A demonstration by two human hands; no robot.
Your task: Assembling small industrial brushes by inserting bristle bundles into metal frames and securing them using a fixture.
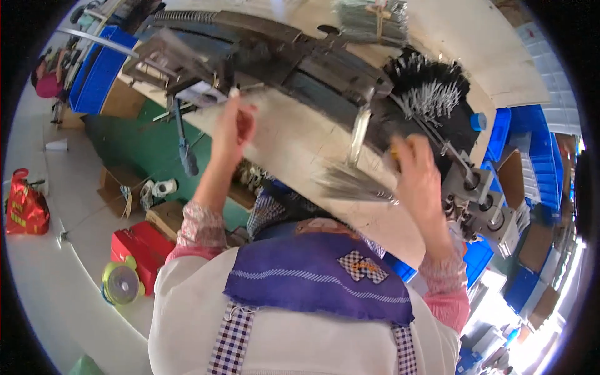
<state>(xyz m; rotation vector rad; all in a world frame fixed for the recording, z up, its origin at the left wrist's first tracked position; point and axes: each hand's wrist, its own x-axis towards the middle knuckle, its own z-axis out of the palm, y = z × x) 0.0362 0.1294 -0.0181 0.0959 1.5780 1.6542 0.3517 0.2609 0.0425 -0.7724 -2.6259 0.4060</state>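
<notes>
— So, what is the left hand [234,128] doing?

— It is raised at the near edge of the pale wooden bench [294,147], fingers bent together, pinching one thin metal pin [235,94] whose tip stands just above the fingertips, close to the dark machine [281,56] that lies slantwise across the bench.

— And the right hand [419,178]?

— Closed around a fanned bundle of thin metal rods [353,184]; the rods spread leftward over the bench edge, and something yellow shows at the top of the fist. How tight the fingers are, I cannot tell.

— What sits around them?

— Just behind the right hand, a black block bristling with upright pins [428,90]. Farther back, a tied bunch of rods [372,19]. Blue crates [531,150] stand to the right, and a red toolbox [140,247] lies on the floor at left.
</notes>
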